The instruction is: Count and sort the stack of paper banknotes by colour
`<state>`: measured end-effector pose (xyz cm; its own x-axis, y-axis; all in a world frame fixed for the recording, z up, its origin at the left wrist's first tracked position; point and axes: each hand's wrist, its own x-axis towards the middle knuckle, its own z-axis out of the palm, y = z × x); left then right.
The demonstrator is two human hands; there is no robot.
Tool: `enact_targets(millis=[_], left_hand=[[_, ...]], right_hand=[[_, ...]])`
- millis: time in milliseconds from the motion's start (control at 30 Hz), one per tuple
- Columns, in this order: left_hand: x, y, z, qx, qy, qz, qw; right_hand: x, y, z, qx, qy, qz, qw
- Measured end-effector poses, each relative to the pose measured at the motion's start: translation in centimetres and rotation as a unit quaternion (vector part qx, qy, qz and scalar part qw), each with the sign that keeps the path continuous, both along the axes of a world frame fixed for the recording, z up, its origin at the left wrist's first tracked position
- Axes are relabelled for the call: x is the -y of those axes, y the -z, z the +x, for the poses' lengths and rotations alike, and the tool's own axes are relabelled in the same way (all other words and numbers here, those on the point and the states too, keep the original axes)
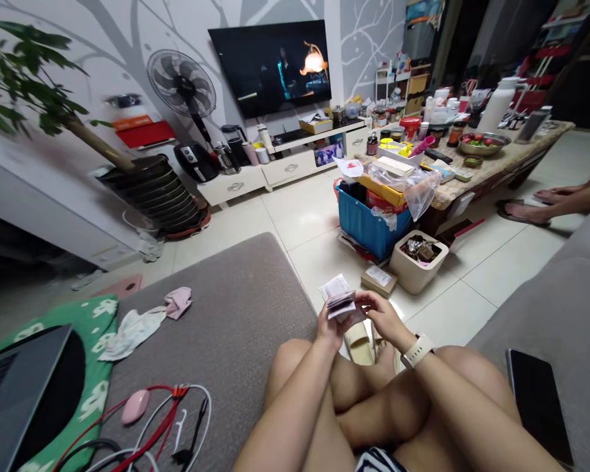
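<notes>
A small stack of whitish cards or paper slips [341,304] is held above my crossed legs; their exact kind is too small to make out. My left hand [330,330] is closed around the stack from the left and below. One pale printed slip [334,287] sticks up behind the rest. From the right, my right hand [382,317], with a light-banded watch on the wrist, has its fingers curled at the stack's right edge. Its fingertips are partly hidden there. Below the hands, slippers [359,345] lie on the floor.
On the grey sofa are a phone [539,401], a pink mouse [135,407], tangled cables [164,426], small cloths [136,330] and a laptop [24,387]. Ahead stand a bin [417,278], a blue crate [366,226] and a crowded table [452,187]. Another person's feet [528,210] show at right.
</notes>
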<state>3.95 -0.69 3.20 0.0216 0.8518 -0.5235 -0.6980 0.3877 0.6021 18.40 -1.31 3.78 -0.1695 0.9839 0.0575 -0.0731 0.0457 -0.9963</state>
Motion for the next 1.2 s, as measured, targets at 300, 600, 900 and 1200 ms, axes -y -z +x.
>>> enact_targets(millis=[300,600,900,1200], left_hand=[[0.3,1.0,0.6,-0.062,0.065,0.016,0.996],[-0.4,2.0,-1.2,-0.02,0.041,-0.011,0.999],[-0.6,2.7,-0.4,-0.073,0.017,0.059,0.995],[0.2,3.3,0.2,-0.11,0.072,0.093,0.987]], right_hand=[[0.5,-0.1,0.8,0.183,0.094,0.042,0.978],[1.1,-0.6,0.0,0.227,-0.06,0.187,0.954],[0.0,-0.5,1.8,0.132,-0.041,-0.01,0.99],[-0.8,1.1,2.4,0.185,0.12,-0.074,0.973]])
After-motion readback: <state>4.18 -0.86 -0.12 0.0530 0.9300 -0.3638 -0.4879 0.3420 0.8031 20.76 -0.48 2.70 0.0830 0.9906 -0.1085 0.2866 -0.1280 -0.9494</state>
